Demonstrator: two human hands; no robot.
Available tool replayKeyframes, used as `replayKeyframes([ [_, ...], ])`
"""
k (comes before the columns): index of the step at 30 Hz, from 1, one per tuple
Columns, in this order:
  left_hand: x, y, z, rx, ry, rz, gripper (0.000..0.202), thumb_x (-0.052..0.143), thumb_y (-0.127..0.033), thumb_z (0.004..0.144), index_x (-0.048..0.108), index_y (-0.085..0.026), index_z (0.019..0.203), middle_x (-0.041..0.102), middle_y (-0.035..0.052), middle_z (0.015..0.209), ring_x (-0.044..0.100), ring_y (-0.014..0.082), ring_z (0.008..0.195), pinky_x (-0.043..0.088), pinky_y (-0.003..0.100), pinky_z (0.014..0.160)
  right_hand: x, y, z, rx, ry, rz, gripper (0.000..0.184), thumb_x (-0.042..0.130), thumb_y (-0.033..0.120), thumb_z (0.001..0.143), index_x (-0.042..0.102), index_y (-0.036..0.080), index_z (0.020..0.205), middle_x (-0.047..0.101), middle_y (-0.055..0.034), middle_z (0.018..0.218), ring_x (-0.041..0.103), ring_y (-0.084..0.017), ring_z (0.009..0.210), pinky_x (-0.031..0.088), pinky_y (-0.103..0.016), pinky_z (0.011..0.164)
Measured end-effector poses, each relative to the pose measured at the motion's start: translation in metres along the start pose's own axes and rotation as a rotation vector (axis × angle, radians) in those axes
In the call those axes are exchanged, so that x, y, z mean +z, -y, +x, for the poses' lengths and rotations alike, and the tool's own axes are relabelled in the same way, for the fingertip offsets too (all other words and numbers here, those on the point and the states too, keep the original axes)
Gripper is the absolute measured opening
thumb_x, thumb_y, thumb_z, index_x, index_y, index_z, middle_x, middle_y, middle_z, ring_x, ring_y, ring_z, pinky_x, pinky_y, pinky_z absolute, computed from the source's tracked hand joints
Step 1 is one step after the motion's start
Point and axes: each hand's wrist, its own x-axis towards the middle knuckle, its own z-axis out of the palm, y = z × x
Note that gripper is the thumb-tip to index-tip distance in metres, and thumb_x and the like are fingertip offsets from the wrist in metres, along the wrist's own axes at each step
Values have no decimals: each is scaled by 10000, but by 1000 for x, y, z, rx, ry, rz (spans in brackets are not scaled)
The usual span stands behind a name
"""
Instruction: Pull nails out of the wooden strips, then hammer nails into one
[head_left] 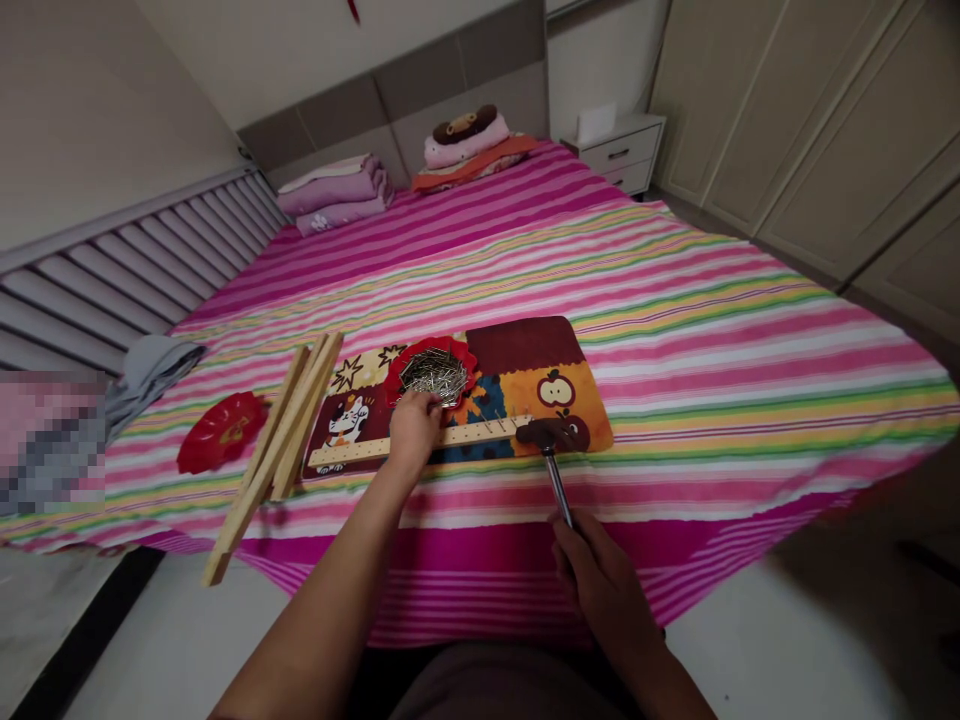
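My right hand (604,570) is wrapped around the handle of a hammer (557,484). Its dark head lies over the right end of a long wooden strip (356,453). Several nails (501,424) stick up from the strip near the hammer head, and a row of small dark marks runs along the rest. My left hand (415,430) reaches over the strip to the near rim of a red scalloped dish (393,374). Loose nails (439,372) fill that dish. The left fingers are closed together, and whatever is between them is too small to make out.
Under the strip lies a patterned mat (517,350) on a striped bed cover (675,330). Several wooden strips (259,480) are stacked at left, one jutting past the bed's edge. Beside them sits another red dish (221,432). Folded bedding (337,195) is at the far end.
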Motion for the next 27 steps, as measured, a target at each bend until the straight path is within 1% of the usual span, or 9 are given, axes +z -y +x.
replayKeyframes([
  [4, -2, -2, 18, -9, 94, 109, 180, 604, -171, 765, 755, -203, 857, 720, 89, 942, 646, 251, 869, 461, 315, 782, 1, 0, 0, 20, 1, 6, 326, 517, 501, 874, 486, 227, 701, 423, 55, 560, 402, -121, 510, 340, -255, 514],
  [7, -2, -2, 27, -40, 147, 175, 185, 630, -131, 710, 765, -205, 813, 737, 92, 846, 656, 258, 803, 449, 306, 713, 1, -1, 0, 16, -2, -2, 334, 509, 511, 876, 486, 226, 701, 421, 55, 549, 400, -123, 498, 335, -261, 504],
  [9, -2, -2, 29, -52, 164, 203, 179, 645, -126, 685, 767, -203, 791, 739, 97, 812, 654, 262, 786, 435, 302, 687, 1, -3, 0, 9, -6, -14, 342, 512, 516, 874, 483, 227, 693, 423, 54, 545, 410, -125, 496, 343, -263, 509],
  [13, -4, 0, 29, -40, 166, 201, 148, 629, -171, 715, 759, -197, 781, 736, 98, 813, 642, 250, 783, 406, 294, 669, 1, -6, 2, 6, -4, -34, 345, 509, 514, 876, 480, 228, 685, 428, 52, 563, 416, -128, 517, 349, -258, 517],
  [17, -7, 5, 28, -41, 155, 129, 142, 603, -202, 740, 742, -206, 770, 717, 53, 741, 616, 208, 732, 384, 274, 655, 0, -7, 2, 17, 4, -36, 342, 501, 522, 877, 484, 230, 699, 433, 55, 563, 414, -128, 514, 350, -261, 526],
  [21, -14, 7, 27, -77, 125, 11, 124, 603, -266, 739, 717, -218, 731, 670, 1, 637, 582, 172, 646, 378, 256, 629, 1, -7, 2, 31, 1, -4, 348, 524, 523, 865, 475, 231, 682, 422, 56, 552, 395, -124, 496, 337, -260, 504],
  [24, -20, 7, 24, -124, 95, -93, 105, 604, -269, 719, 682, -206, 689, 638, -9, 596, 565, 160, 611, 387, 253, 617, 1, -7, 2, 21, -2, 11, 341, 531, 514, 862, 483, 227, 684, 415, 58, 554, 386, -120, 500, 328, -253, 494],
  [27, -24, 7, 16, -175, 83, -226, 111, 590, -286, 714, 644, -193, 688, 629, -8, 604, 568, 150, 600, 419, 246, 601, 1, -6, 1, 33, 2, 12, 338, 525, 510, 866, 483, 226, 687, 412, 60, 546, 386, -118, 492, 320, -252, 484],
])
